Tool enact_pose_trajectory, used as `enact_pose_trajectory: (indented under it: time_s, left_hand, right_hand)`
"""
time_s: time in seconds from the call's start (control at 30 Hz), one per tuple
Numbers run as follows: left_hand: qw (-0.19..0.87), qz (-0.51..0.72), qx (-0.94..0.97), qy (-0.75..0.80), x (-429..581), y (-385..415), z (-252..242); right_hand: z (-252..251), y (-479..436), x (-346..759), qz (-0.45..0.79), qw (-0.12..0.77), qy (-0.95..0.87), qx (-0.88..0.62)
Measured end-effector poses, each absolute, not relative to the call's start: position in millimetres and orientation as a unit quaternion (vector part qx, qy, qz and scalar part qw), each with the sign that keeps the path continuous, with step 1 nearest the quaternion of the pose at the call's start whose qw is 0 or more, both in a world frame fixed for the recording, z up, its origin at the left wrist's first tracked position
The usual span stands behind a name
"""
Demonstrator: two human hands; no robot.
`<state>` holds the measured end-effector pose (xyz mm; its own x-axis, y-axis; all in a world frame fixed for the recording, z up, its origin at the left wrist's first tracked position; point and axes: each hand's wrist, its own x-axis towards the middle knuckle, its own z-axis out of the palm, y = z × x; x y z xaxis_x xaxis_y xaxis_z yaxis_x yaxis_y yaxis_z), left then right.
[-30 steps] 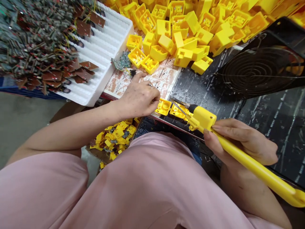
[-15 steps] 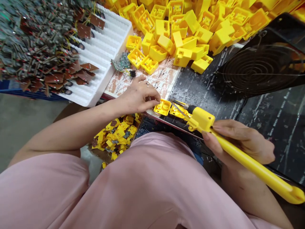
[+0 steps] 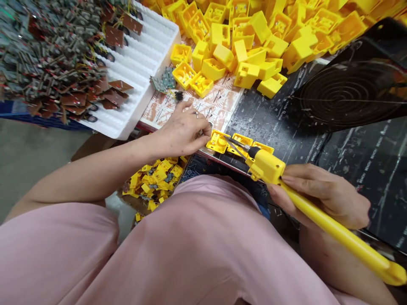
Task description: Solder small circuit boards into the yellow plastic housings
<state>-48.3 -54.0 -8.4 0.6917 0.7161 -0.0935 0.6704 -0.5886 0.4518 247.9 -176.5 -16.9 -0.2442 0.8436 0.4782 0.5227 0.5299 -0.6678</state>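
My right hand (image 3: 321, 197) is wrapped round the long yellow handle of a soldering iron (image 3: 269, 165). Its metal tip points left, over the row of small open yellow plastic cases along the table's front edge. A thin metal guide runs beside the tip. At the left end of that row, the curled fingers of my left hand (image 3: 189, 131) are closed at the left edge of a yellow plastic case (image 3: 218, 142). My fingers partly hide that edge. To its right lie a second case (image 3: 242, 139) and a third (image 3: 263, 147), partly behind the iron.
Yellow cases (image 3: 222, 57) are heaped at the back. A black fan (image 3: 346, 91) stands at right. On the left, a white foam tray (image 3: 152, 46) bears a pile of circuit boards (image 3: 57, 55). Several boards (image 3: 163, 80) lie beside it. Below the table edge is a box of yellow parts (image 3: 155, 180).
The soldering iron's tip has shifted slightly left and down, towards the leftmost case. My left fingers have curled in more closely at that case's edge. The view has shifted a little.
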Motion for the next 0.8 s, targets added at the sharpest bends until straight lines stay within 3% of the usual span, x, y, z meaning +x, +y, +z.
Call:
enact_pose_trajectory:
  time_s: [0.6, 0.8]
  left_hand:
    - [0.053, -0.008, 0.93, 0.364, -31.9, -64.1, -4.6]
    - [0.068, 0.009, 0.925, 0.373, -34.4, -63.1, -8.2]
  right_hand:
    - [9.5, -165.3, 225.7, 0.131, 0.373, -0.854, -0.339]
    - [11.8, -173.1, 238.4, 0.15, 0.34, -0.831, -0.414]
